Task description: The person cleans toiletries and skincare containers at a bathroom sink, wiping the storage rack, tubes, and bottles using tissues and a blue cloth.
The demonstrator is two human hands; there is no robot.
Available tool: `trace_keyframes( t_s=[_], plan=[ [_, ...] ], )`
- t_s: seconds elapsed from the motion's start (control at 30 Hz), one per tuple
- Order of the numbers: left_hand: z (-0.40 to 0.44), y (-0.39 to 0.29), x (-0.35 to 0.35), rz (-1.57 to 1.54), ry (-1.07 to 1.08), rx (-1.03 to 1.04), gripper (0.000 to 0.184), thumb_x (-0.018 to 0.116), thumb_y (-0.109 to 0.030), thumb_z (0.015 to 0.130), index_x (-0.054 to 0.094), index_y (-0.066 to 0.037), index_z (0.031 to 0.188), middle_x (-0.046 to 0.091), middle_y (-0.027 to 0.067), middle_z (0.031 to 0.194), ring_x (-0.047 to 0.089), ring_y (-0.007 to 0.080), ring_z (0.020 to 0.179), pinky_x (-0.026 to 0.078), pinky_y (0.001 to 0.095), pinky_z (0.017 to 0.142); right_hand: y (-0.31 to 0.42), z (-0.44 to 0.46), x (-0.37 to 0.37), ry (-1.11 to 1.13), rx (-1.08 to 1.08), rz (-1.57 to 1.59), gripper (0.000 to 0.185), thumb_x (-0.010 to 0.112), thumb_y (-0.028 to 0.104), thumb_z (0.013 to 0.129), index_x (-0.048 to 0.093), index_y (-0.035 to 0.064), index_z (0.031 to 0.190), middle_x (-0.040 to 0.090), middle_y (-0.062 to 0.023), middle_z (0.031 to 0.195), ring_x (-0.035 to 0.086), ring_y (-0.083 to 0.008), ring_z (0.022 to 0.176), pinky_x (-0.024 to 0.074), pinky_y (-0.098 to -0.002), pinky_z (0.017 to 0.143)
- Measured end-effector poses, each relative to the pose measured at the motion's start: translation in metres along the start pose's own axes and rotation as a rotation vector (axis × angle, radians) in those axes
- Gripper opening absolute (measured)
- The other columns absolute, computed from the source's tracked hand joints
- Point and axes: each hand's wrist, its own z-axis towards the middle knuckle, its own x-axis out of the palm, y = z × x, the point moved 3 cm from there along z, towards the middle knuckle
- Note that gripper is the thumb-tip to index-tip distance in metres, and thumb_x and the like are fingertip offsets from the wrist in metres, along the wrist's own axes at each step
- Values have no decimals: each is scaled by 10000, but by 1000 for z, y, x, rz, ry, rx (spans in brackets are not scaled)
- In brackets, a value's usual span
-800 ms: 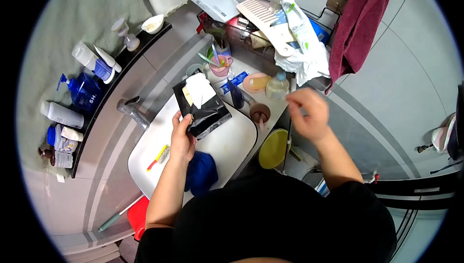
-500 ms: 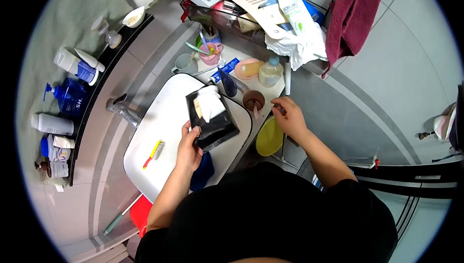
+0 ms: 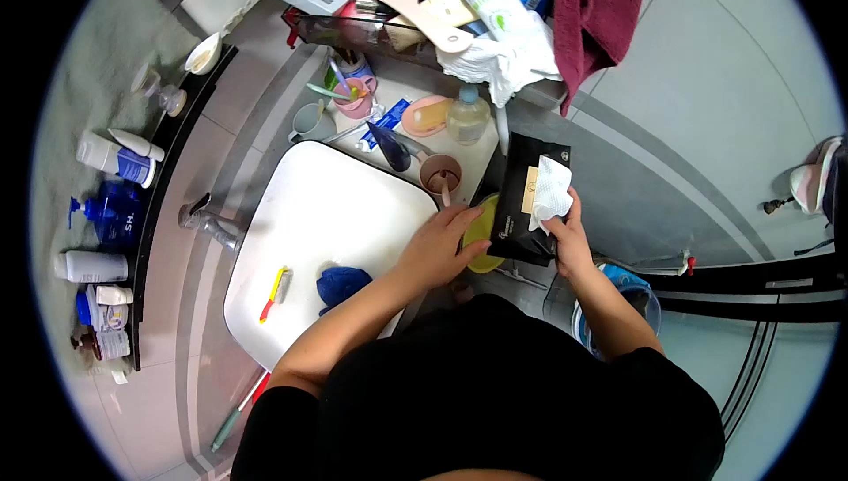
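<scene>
Tissue pack (image 3: 514, 216), black, oblong and pliable, is held beyond the right side of the white, smooth-rimmed basin (image 3: 309, 189), its edge gripped by the right hand (image 3: 570, 238); a dimpled white sheet (image 3: 552, 188) is exposed on its face. The left hand (image 3: 442, 247) is held open over the basin's right rim. Inside the basin, a crumpled blue cloth (image 3: 343, 287) and bristled brush (image 3: 276, 294) are laid apart.

Your right hand (image 3: 571, 241) is now holding the black tissue pack (image 3: 521, 232) beside the sink (image 3: 331, 203); your left hand (image 3: 439, 247) is hovering free.

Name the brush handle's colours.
The brush handle is yellow and red, seen best in the head view.
</scene>
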Motion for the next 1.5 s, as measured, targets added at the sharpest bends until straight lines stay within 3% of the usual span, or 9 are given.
trace_keyframes(
  t_s=[0.13, 0.27, 0.37, 0.7, 1.07, 1.17, 1.27, 1.37, 1.5],
  plan=[
    [15, 16, 8, 448, -72, 122, 435, 714, -190, 705, 590, -73, 1105, 556, 143, 1150, 526, 315, 1034, 435, 401, 894, -20, 16, -32, 41, 41, -188, 803, 604, -7, 779, 168, 113, 1443, 415, -112, 1319, 432, -223, 1190, 340, -313, 1008],
    [42, 28, 11, 559, 12, -67, 262, 649, -186, 751, 645, -39, 968, 566, 140, 1144, 506, 283, 1072, 425, 389, 879, -59, 42, -23, 117, 31, -352, 793, 689, 26, 731, 286, 99, 1410, 456, -135, 1272, 467, -215, 1121, 384, -289, 947],
    [58, 53, 36, 800, 296, -145, 264, 577, -153, 784, 656, -65, 1020, 583, 124, 1154, 544, 281, 1042, 439, 395, 880, -93, 66, -13, 141, 82, -295, 827, 709, 75, 720, 285, 84, 1430, 480, -133, 1281, 493, -225, 1124, 403, -305, 942],
    [88, 80, 38, 880, 317, -295, 204, 522, -105, 822, 699, -28, 887, 660, 135, 993, 653, 267, 908, 547, 361, 703, -99, 111, 16, 164, 167, -246, 826, 676, 58, 734, 264, 48, 1450, 473, -136, 1293, 466, -231, 1155, 380, -305, 968],
    [100, 117, 24, 739, 401, -481, 293, 440, -145, 880, 690, -30, 980, 654, 167, 1069, 642, 294, 978, 539, 381, 766, -152, 171, 16, 192, 10, -448, 779, 636, 32, 746, 281, 35, 1440, 527, -113, 1257, 507, -205, 1101, 394, -290, 942],
    [102, 124, 13, 782, 381, -502, 294, 440, -149, 879, 690, -31, 978, 660, 162, 1056, 632, 297, 995, 539, 386, 774, -129, 165, 36, 220, 90, -470, 778, 665, 238, 743, 327, 26, 1411, 401, -218, 1391, 373, -319, 1299, 291, -387, 1056],
    [109, 134, 3, 781, 403, -501, 294, 439, -149, 876, 688, -24, 969, 660, 169, 1051, 630, 299, 995, 539, 397, 780, -131, 175, 53, 197, 10, -1052, 797, 634, 343, 773, 296, 21, 1418, 419, -220, 1380, 378, -323, 1293, 269, -434, 1049],
    [117, 137, -7, 708, 378, -552, 314, 418, -150, 880, 686, -14, 968, 664, 171, 1043, 640, 307, 974, 536, 408, 788, -154, 185, 68, 51, -119, -1250, 841, 636, 391, 740, 287, 49, 1425, 510, -211, 1299, 453, -384, 1204, 287, -423, 1023],
    [112, 145, -9, 755, 404, -505, 307, 437, -168, 876, 679, -22, 995, 651, 169, 1075, 596, 331, 1053, 517, 409, 836, -161, 187, 80, 51, -163, -1072, 879, 611, 431, 771, 220, 3, 1432, 430, -255, 1352, 419, -418, 1224, 242, -430, 1067]
  ],
)
